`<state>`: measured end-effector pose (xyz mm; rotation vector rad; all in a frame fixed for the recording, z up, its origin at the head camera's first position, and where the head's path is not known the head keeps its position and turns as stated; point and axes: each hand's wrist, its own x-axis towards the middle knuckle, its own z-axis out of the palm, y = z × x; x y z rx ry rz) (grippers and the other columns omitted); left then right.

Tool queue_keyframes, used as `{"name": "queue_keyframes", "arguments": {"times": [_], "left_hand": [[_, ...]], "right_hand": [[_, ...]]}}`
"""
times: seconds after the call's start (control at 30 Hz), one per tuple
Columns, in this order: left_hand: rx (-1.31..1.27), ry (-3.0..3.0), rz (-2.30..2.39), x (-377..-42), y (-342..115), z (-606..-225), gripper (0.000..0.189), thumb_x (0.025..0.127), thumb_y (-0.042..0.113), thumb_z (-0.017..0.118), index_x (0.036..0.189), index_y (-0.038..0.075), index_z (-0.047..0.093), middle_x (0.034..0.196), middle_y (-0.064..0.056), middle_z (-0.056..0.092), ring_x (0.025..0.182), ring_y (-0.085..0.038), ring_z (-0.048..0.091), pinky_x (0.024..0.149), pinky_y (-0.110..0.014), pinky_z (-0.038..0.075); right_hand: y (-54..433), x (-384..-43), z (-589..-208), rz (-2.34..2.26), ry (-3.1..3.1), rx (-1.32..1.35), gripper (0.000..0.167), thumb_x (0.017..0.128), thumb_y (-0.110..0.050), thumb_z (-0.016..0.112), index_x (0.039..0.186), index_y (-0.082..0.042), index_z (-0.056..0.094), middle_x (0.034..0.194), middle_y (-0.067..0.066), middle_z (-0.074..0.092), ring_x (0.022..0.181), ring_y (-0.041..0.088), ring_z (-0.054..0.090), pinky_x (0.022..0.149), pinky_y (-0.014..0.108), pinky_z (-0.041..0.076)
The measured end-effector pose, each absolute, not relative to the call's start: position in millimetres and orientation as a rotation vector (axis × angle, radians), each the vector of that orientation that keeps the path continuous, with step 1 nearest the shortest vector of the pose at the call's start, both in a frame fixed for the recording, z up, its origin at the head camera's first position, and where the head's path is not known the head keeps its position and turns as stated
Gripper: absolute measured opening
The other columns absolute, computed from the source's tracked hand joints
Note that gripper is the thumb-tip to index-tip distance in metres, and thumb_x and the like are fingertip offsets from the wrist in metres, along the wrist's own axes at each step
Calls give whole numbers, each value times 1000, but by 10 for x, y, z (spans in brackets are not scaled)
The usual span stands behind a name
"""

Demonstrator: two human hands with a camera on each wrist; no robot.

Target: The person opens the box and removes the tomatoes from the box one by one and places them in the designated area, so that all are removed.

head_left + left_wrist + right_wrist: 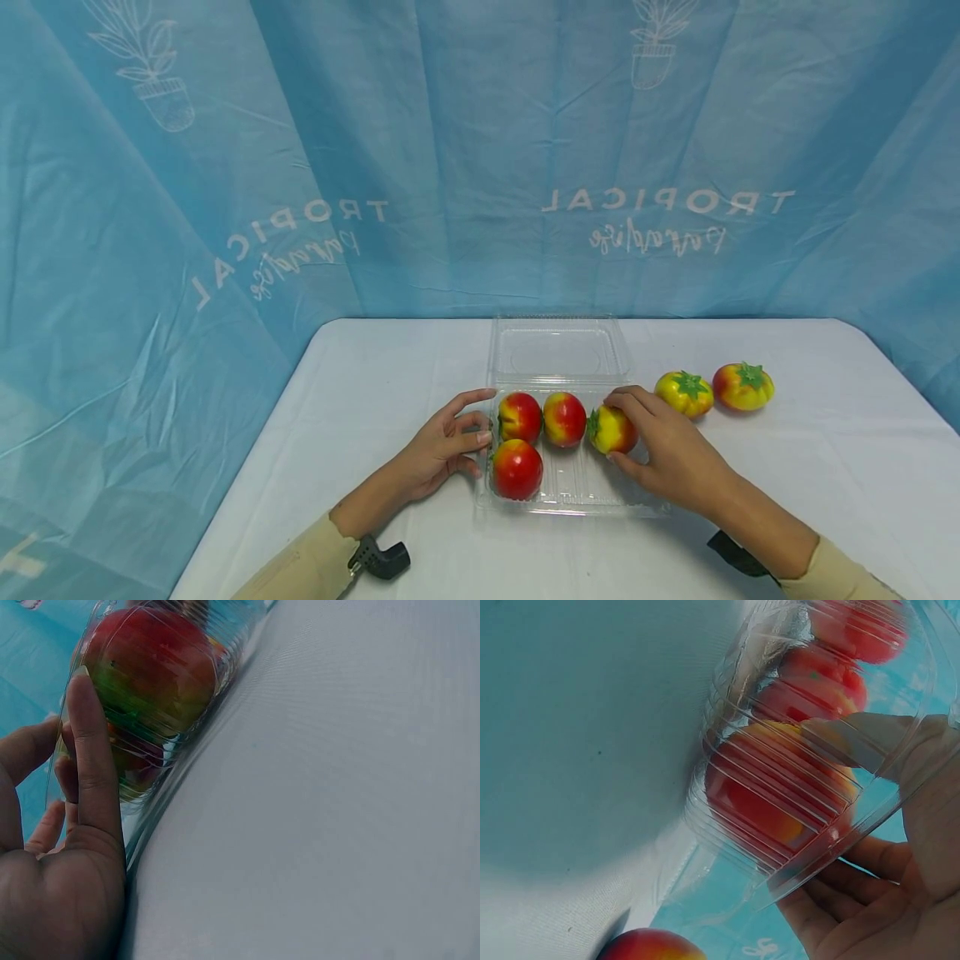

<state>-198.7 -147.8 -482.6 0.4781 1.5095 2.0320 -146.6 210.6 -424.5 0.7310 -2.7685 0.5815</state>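
A clear plastic clamshell container (570, 505) lies with its lid (558, 350) folded back. Inside its left part sit a red tomato (517, 470), a red-yellow tomato (520, 417) behind it, and another tomato (565, 419) beside that one. My right hand (667, 454) grips a yellow-red tomato (613, 430) with a green calyx, between thumb and fingers, within the container's right part. My left hand (446, 450) pinches the container's left rim, its index finger stretched along the edge. Through the ribbed wall, the gripped tomato (757, 787) also shows in the right wrist view.
To the right of the container, a yellow tomato (684, 394) and a red-yellow tomato (743, 387) lie on the white table (795, 467). A blue printed curtain (480, 150) hangs behind the table and at its sides.
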Motion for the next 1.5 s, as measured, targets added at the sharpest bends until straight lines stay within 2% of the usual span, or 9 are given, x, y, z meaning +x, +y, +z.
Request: {"name": "queue_keyframes", "arguments": {"times": [0.17, 0.4, 0.6, 0.87, 1.17, 1.5], "left_hand": [[474, 1506, 2041, -1977, -1476, -4821, 67, 105, 4, 64, 163, 15, 34, 110, -4, 57, 85, -11, 66, 67, -28, 65], [476, 1504, 2046, -1973, -1476, -4821, 68, 104, 5, 66, 164, 14, 33, 110, -5, 58, 84, -11, 66, 66, -28, 65], [479, 1503, 2044, -1973, -1478, -4825, 68, 104, 5, 66, 164, 15, 34, 110, -5, 58, 85, -11, 67, 67, -28, 65], [498, 1510, 2038, -1981, -1482, -4839, 67, 105, 5, 65, 164, 15, 33, 111, -5, 57, 85, -11, 66, 67, -28, 65], [480, 1523, 2022, -1984, -1482, -4828, 66, 105, 6, 64, 163, 19, 35, 111, -5, 58, 86, -12, 66, 69, -28, 65], [478, 1538, 2024, -1988, -1478, -4828, 67, 105, 6, 64, 164, 18, 33, 113, -5, 58, 87, -12, 67, 69, -29, 65]], "right_hand": [[2105, -1458, -4235, 604, -2781, 711, 72, 74, -20, 99, 134, -12, 59, 132, 1, 63, 120, 22, 65, 102, 44, 59], [2122, -1444, -4212, 640, -2788, 713, 77, 76, -20, 97, 142, -13, 58, 136, 0, 60, 121, 20, 64, 101, 43, 60], [2137, -1431, -4174, 684, -2758, 724, 71, 76, -17, 97, 136, -12, 60, 134, -1, 59, 118, 20, 64, 99, 43, 61], [2170, -1423, -4113, 716, -2743, 711, 70, 75, -15, 97, 133, -13, 57, 131, -2, 57, 115, 17, 63, 96, 40, 62], [2207, -1397, -4017, 717, -2741, 669, 80, 74, -12, 95, 145, -12, 58, 132, 6, 53, 112, 23, 62, 92, 43, 64], [2272, -1392, -3911, 721, -2722, 614, 74, 72, -8, 96, 137, -10, 60, 129, 8, 53, 109, 25, 63, 90, 45, 65]]}}
